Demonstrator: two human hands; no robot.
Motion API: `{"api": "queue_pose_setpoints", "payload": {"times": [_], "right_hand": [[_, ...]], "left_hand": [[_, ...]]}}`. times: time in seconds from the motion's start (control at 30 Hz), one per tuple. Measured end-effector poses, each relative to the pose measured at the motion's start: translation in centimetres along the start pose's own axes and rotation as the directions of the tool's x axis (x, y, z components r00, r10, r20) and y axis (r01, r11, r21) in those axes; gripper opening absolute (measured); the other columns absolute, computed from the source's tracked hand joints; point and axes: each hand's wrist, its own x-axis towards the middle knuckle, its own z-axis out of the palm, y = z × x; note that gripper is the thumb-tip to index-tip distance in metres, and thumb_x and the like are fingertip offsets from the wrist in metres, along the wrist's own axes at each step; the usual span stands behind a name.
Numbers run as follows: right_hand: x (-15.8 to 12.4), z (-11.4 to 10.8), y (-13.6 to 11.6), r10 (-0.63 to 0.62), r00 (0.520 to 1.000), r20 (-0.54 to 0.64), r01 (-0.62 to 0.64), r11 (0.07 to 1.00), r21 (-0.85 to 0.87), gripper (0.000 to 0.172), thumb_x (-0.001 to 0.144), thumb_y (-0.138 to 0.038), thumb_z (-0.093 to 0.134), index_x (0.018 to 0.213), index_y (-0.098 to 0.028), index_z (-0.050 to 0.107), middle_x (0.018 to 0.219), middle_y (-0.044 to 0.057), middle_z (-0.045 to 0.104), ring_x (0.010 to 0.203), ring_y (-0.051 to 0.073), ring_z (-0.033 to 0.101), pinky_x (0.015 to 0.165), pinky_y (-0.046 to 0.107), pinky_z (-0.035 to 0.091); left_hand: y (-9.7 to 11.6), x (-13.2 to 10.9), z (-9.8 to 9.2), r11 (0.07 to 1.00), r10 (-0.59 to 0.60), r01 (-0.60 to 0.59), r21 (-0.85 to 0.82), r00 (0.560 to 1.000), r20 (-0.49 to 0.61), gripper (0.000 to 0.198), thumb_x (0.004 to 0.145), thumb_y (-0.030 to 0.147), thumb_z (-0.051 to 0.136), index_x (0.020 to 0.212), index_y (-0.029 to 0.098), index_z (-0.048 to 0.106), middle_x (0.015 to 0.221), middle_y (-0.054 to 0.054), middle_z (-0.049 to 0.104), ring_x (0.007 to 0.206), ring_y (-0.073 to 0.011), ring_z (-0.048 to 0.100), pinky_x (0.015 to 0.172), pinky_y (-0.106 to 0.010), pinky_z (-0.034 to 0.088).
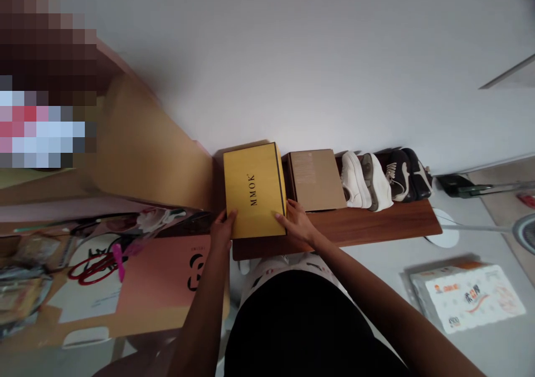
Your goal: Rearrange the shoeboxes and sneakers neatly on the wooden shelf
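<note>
A yellow shoebox (265, 184) marked MMOK, with a black edge along its right side, sits at the left end of a brown wooden shelf board (376, 223). My left hand (223, 229) grips its near left corner, thumb on the lid. On the opposite side, my right hand (295, 221) holds the near right edge, thumb on top and fingers along the side. Just right of the yellow box stands a plain brown cardboard box (315, 180). White sneakers (355, 179) and black shoes (403, 176) follow in a row along the board.
Left of me, a table holds a pink box (163, 274), red-handled scissors (94, 268) and plastic-wrapped packets (20, 296). A large tan panel (154, 148) rises beside the shelf. A white tissue pack (470, 299) lies on the floor at right, near a fan (525, 232).
</note>
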Motion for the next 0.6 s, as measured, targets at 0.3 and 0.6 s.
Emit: {"api": "queue_pose_setpoints", "payload": {"times": [0.3, 0.6], "right_hand": [[1.4, 0.7, 1.4, 0.083, 0.990, 0.110, -0.097, 0.987, 0.131, 0.049, 0.097, -0.050, 0.047, 0.129, -0.016, 0.061, 0.119, 0.010, 0.072, 0.109, 0.027, 0.066, 0.096, 0.040, 0.051], [3.4, 2.3, 2.8, 0.245, 0.967, 0.064, -0.243, 0.969, -0.048, 0.039, 0.097, -0.039, 0.049, 0.127, -0.017, 0.060, 0.119, 0.014, 0.072, 0.116, 0.029, 0.065, 0.103, 0.042, 0.046]], "left_hand": [[0.0, 0.5, 1.7, 0.993, 0.042, -0.035, 0.115, 0.997, -0.058, 0.052, 0.075, 0.032, 0.080, 0.124, 0.017, 0.069, 0.102, -0.008, 0.078, 0.092, -0.0213, 0.074, 0.087, -0.036, 0.060], [-0.9, 1.1, 2.6, 0.981, 0.044, -0.026, 0.193, 0.995, -0.091, 0.045, 0.079, 0.031, 0.077, 0.122, 0.018, 0.071, 0.105, -0.009, 0.077, 0.099, -0.0247, 0.073, 0.087, -0.037, 0.060]]}}
